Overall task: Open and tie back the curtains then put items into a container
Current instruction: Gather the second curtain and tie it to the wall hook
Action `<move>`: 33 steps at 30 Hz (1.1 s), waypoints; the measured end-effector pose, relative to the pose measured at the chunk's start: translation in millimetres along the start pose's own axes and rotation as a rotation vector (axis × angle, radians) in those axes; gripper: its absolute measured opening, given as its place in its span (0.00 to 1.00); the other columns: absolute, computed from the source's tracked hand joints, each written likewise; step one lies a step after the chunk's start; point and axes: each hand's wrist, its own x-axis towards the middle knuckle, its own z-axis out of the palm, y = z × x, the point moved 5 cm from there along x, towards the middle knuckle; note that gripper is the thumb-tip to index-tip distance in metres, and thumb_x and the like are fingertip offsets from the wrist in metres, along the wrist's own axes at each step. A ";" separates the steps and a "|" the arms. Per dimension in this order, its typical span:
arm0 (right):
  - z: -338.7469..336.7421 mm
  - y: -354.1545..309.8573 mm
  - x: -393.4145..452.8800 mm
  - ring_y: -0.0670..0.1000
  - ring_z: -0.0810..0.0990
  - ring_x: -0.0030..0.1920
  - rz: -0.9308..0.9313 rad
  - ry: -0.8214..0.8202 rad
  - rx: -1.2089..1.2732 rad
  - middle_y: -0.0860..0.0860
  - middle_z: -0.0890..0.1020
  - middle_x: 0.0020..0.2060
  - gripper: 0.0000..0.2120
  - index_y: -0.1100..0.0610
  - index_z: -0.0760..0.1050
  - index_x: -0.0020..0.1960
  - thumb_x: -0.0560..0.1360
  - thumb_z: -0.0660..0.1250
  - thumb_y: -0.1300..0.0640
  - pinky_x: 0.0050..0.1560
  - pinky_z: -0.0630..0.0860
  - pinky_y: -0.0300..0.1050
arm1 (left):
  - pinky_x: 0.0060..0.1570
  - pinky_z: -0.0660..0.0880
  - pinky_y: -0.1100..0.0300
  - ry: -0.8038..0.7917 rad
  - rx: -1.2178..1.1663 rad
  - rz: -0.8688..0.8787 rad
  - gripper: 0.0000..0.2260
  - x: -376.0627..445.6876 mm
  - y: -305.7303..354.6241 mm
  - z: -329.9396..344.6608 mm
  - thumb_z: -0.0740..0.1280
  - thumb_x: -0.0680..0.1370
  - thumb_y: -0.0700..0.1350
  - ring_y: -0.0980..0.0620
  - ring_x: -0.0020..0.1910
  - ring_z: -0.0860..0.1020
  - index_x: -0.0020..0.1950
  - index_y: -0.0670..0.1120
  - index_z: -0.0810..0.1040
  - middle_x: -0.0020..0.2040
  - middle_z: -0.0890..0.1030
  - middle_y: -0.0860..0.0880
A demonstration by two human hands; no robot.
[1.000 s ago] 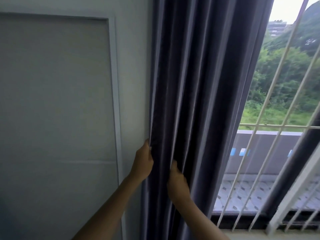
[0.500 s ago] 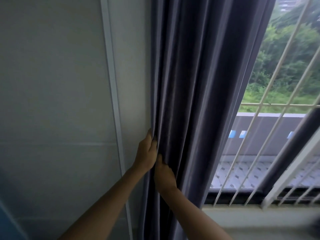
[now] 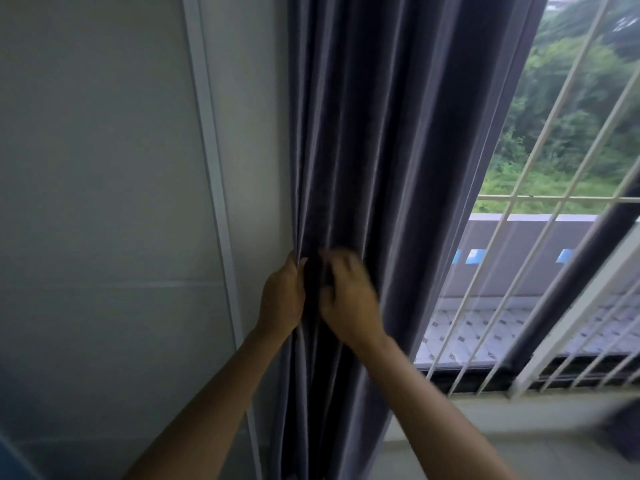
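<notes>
Curtain (image 3: 374, 161) folds are hanging gathered beside the wall (image 3: 104, 202), left of the barred window (image 3: 554, 237). My left hand (image 3: 282, 299) is gripping its left edge, and my right hand (image 3: 349, 306), blurred, is seemingly pinching a fold just beside it.

Two bare forearms entering from bottom edge, no sleeves visible, no watch or bands at wrists, left hand (image 3: 282, 299) bare, no rings seen, right hand (image 3: 348, 299) bare, motion-blurred, fingers indistinct
</notes>
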 end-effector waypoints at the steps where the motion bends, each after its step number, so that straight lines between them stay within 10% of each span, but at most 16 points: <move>1: -25.8 -13.5 16.6 0.56 0.72 0.62 -0.044 0.157 -0.004 0.57 0.73 0.62 0.27 0.60 0.72 0.66 0.67 0.62 0.68 0.63 0.72 0.48 | 0.52 0.78 0.56 0.008 -0.006 0.012 0.20 -0.1 0.8 0.5 0.52 0.82 0.51 0.48 0.48 0.81 0.64 0.40 0.74 0.52 0.82 0.42; 6: -98.1 -49.5 88.7 0.57 0.64 0.71 -0.140 0.565 0.032 0.62 0.65 0.70 0.31 0.64 0.61 0.74 0.72 0.65 0.66 0.73 0.60 0.44 | 0.35 0.73 0.63 0.071 0.028 0.032 0.17 0.6 1.6 8.5 0.58 0.81 0.47 0.43 0.31 0.79 0.48 0.35 0.78 0.35 0.80 0.39; 18: 10.1 59.5 21.5 0.52 0.69 0.70 0.325 -0.068 0.139 0.55 0.63 0.74 0.45 0.38 0.31 0.75 0.77 0.58 0.69 0.70 0.67 0.52 | 0.26 0.66 0.69 0.153 0.029 0.035 0.13 1.5 -3.4 4.3 0.61 0.80 0.42 0.63 0.21 0.66 0.37 0.39 0.74 0.26 0.68 0.56; 21: 31.5 63.4 -14.3 0.52 0.72 0.68 0.352 -0.118 0.146 0.53 0.67 0.72 0.39 0.31 0.34 0.73 0.80 0.54 0.63 0.69 0.69 0.50 | 0.28 0.72 0.63 0.133 0.024 0.047 0.15 0.1 0.5 9.1 0.57 0.81 0.46 0.60 0.24 0.68 0.40 0.39 0.76 0.28 0.72 0.51; 30: 91.5 70.7 -74.0 0.59 0.78 0.60 0.248 -0.365 -0.380 0.66 0.63 0.72 0.41 0.63 0.44 0.78 0.77 0.66 0.52 0.59 0.78 0.48 | 0.37 0.79 0.57 0.027 -0.056 -0.012 0.27 -9.1 9.3 29.8 0.48 0.81 0.58 0.50 0.33 0.79 0.51 0.38 0.76 0.37 0.81 0.43; 33: 72.0 53.3 -76.6 0.57 0.78 0.57 0.363 -0.381 -0.241 0.59 0.74 0.64 0.34 0.55 0.56 0.77 0.78 0.46 0.36 0.49 0.74 0.37 | 0.37 0.79 0.53 0.038 -0.081 -0.036 0.25 -8.7 9.2 28.0 0.49 0.82 0.57 0.50 0.34 0.80 0.52 0.38 0.76 0.37 0.81 0.43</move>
